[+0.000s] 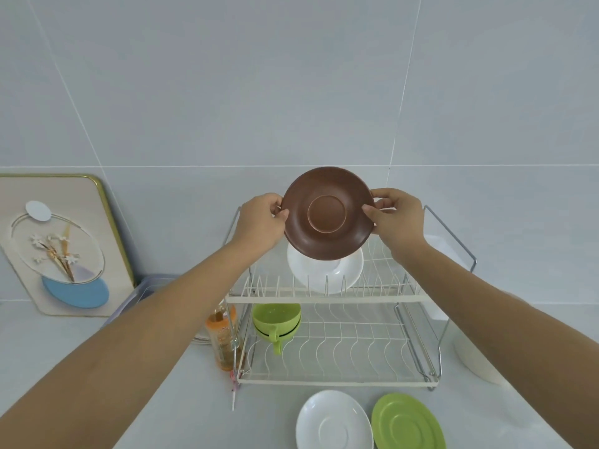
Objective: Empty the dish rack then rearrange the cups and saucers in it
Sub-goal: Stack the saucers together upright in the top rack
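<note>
overhead, left hand and right hand pinch one brown saucer upright, underside facing the camera. two white saucers, one in the dish rack and one on the counter, one green saucer, two stacked green cups.

Brown saucer: upright, underside and foot ring facing the camera, held above the rack's upper tier.
White saucer: standing on edge in the upper tier, partly behind the brown one.
Green cups: two, nested, lower tier left, handles toward the front.
Dish rack: white wire, two tiers.
Flat on the counter in front: second white saucer, green saucer, side by side.
</note>
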